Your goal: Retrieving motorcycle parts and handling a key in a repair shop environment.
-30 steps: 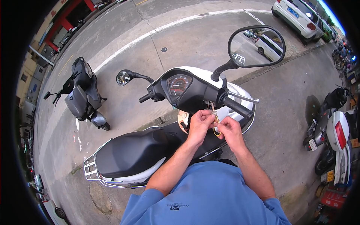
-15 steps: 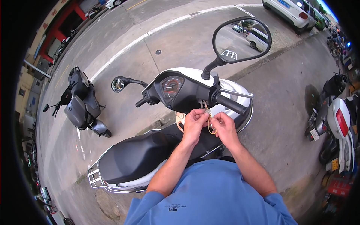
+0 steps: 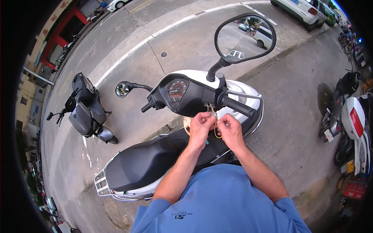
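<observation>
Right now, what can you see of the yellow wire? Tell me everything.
The yellow wire is thin and looks plastic-coated. It bends in a slack, narrow loop below the scooter's dark handlebar cover, between the left hand and the right hand, whose fingertips appear to pinch it. Its ends are not clearly visible, so I cannot tell what it joins.

There are two hands [image 3: 200, 130] [image 3: 231, 132], one yellow wire loop [image 3: 218, 136] and one white-and-black scooter [image 3: 198, 97], this last with two rearview mirrors [image 3: 244, 37] [image 3: 122, 90], two black handgrips [image 3: 241, 107] [image 3: 146, 108], one instrument dial [image 3: 177, 91], one black seat [image 3: 140, 161] and one rear rack [image 3: 102, 184]. One grey scooter [image 3: 83, 111] stands at left, and two white cars [image 3: 116, 4] [image 3: 301, 11] show along the top edge. The overlapping two-wheelers [image 3: 354, 120] toward the right rim are too crowded to count surely.
</observation>
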A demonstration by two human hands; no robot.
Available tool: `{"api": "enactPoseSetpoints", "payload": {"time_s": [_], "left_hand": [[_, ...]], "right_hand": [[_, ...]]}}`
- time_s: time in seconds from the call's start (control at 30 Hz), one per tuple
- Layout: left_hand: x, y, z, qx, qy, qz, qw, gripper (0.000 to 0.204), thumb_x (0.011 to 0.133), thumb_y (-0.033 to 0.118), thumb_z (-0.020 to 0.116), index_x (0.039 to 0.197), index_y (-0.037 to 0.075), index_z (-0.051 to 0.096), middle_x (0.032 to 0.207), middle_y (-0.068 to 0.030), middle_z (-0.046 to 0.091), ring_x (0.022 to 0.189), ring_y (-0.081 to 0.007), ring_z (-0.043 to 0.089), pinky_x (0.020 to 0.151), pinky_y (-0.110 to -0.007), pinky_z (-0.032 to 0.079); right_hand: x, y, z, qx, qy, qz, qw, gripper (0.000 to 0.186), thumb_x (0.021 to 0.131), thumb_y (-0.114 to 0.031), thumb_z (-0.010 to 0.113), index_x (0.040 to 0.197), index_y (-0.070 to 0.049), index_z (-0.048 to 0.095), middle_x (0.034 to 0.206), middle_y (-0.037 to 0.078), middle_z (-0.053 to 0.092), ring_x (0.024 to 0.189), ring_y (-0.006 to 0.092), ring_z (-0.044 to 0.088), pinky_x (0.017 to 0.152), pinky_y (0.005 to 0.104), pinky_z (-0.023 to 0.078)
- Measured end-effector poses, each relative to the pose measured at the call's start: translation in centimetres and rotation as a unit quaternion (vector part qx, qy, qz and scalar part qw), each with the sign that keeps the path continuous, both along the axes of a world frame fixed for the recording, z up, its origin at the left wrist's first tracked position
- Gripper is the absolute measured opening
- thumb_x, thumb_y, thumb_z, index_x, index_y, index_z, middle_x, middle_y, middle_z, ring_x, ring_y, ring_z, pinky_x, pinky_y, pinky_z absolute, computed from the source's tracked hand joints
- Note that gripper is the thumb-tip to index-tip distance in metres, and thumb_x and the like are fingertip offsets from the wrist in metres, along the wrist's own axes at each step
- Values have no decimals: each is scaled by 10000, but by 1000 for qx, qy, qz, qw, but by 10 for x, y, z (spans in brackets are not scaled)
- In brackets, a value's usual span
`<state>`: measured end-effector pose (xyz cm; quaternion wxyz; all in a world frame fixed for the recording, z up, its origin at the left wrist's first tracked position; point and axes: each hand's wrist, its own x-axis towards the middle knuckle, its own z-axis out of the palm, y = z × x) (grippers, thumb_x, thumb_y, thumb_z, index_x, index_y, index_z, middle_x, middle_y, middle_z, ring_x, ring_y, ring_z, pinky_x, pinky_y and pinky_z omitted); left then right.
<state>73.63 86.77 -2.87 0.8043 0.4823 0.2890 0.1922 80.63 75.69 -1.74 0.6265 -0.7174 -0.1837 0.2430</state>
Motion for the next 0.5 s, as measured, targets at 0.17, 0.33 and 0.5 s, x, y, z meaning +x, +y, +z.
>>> {"api": "enactPoseSetpoints", "payload": {"time_s": [0.17,0.33,0.5], "left_hand": [[0,2,4,9,6,-14,1000,198,893,81,627,1051,-9,548,951,-79,645,816,-123,639,735,-263,548],[-7,15,7,30,8,-10,999,207,919,105,594,1078,-14,535,969,-95,642,857,-144,639,764,-278,547],[-27,36,-44,124,72,65,988,159,933,108,563,1050,0,558,900,-67,638,785,-116,611,702,-255,530]], "right_hand": [[4,1,-7,-2,-17,9,1000,118,851,-76,591,794,16,545,673,67,583,615,116,544,583,293,473],[9,0,-14,-2,-6,27,1000,131,855,-102,601,814,19,571,674,67,593,628,119,565,581,293,471],[9,1,-12,-10,9,48,999,144,870,-121,605,827,14,586,680,48,602,620,103,569,579,259,465]]}}
